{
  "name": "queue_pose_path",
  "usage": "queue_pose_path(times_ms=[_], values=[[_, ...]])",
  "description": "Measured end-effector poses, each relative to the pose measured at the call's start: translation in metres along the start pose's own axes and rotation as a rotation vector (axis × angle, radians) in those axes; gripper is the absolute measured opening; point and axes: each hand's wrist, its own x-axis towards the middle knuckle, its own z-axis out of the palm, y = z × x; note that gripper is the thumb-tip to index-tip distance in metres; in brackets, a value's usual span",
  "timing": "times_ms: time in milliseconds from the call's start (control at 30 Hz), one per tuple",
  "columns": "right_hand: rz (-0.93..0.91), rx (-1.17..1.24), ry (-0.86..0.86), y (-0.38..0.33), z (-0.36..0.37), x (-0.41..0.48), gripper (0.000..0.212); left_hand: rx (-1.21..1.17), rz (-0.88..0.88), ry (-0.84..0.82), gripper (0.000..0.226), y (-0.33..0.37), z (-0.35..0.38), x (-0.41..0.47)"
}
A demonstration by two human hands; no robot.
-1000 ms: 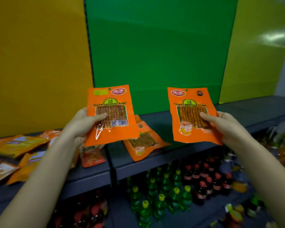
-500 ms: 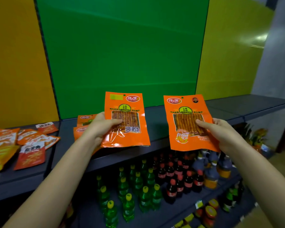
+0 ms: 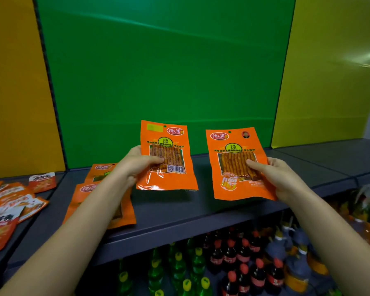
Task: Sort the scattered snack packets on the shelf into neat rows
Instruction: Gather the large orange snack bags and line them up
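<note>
My left hand [image 3: 137, 165] pinches one orange packet [image 3: 169, 154], my right hand [image 3: 273, 176] another [image 3: 235, 167], both above the grey shelf [image 3: 179, 210]. They look light, thin, floppy and slick. I'd grip the side edge, thumb on the front.

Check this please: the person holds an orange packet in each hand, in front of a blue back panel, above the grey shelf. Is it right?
Not quite. The head view shows that the back panel is green, not blue. The rest holds: the left hand holds the left orange packet and the right hand the right orange packet, above the grey shelf.
</note>
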Motion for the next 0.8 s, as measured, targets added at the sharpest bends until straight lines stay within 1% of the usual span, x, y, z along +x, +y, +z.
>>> queue_pose_path(times_ms=[100, 233, 300, 433, 533, 667, 800], values=[[0.024, -0.01, -0.051, 0.002, 0.013, 0.029, 0.005, 0.006, 0.02, 0.055, 0.033, 0.008, -0.009, 0.014], [0.049, -0.02, -0.142, 0.003, 0.041, 0.063, 0.005, 0.011, -0.01, 0.156, 0.02, 0.011, -0.034, 0.022], [0.052, -0.031, -0.194, 0.007, 0.059, 0.081, 0.003, 0.026, -0.025, 0.206, 0.02, 0.009, -0.047, 0.024], [0.069, -0.062, -0.28, 0.019, 0.096, 0.115, 0.005, 0.027, -0.055, 0.297, 0.026, 0.003, -0.065, 0.023], [0.086, -0.099, -0.29, 0.031, 0.119, 0.139, 0.007, 0.035, -0.076, 0.346, 0.024, -0.001, -0.071, 0.019], [0.086, -0.255, -0.27, 0.049, 0.139, 0.17, 0.001, 0.031, -0.1, 0.368, 0.021, -0.008, -0.068, 0.014], [-0.011, -0.575, -0.178, 0.055, 0.148, 0.18, 0.027, 0.021, -0.102, 0.345, 0.021, -0.013, -0.054, 0.011]])
